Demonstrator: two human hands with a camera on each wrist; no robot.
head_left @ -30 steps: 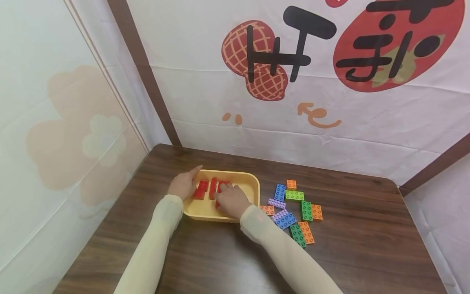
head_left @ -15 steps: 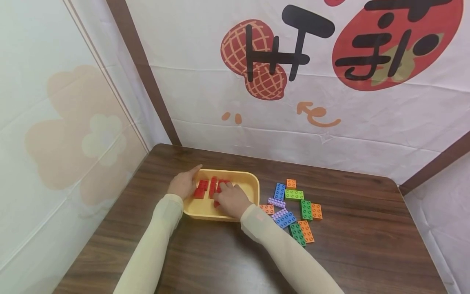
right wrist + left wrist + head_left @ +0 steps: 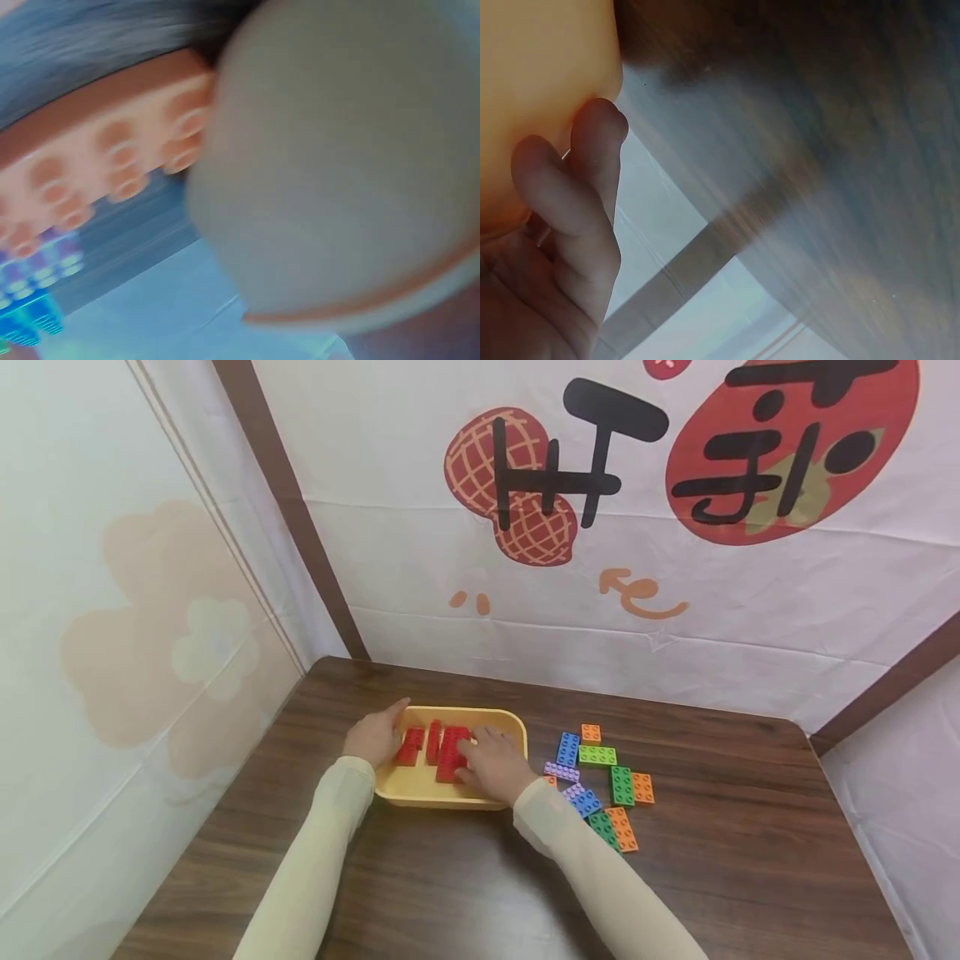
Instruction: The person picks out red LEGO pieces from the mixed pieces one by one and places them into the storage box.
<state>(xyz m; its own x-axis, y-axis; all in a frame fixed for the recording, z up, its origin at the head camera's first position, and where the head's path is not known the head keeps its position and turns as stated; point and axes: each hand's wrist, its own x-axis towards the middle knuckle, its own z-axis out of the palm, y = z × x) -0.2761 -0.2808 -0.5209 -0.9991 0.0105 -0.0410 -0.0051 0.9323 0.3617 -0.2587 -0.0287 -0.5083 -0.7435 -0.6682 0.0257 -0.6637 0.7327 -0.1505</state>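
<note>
A yellow tray (image 3: 420, 797) stands toward the left of the table and holds several red building bricks (image 3: 448, 756). At its left end, my left hand (image 3: 372, 739) grips the tray; in the left wrist view, bent fingers (image 3: 585, 217) press against the outer wall. My right hand (image 3: 495, 764) reaches over the tray's right half, its fingertips at the right side of the largest red group. Part of that hand's underside is hidden. The right wrist view is filled mostly by the tray's pale outer corner (image 3: 337, 165).
Right of the tray lie loose bricks: orange (image 3: 590, 732), blue (image 3: 567, 749), lime green (image 3: 597, 755), purple (image 3: 562, 772) and dark green (image 3: 622, 786). The right forearm covers some of them. A printed cloth (image 3: 420, 560) hangs behind the dark wooden table (image 3: 720, 827).
My right hand has shifted right, off the top of the red bricks, so more of them show. My left hand stays at the tray's left end. The head view has shifted slightly.
</note>
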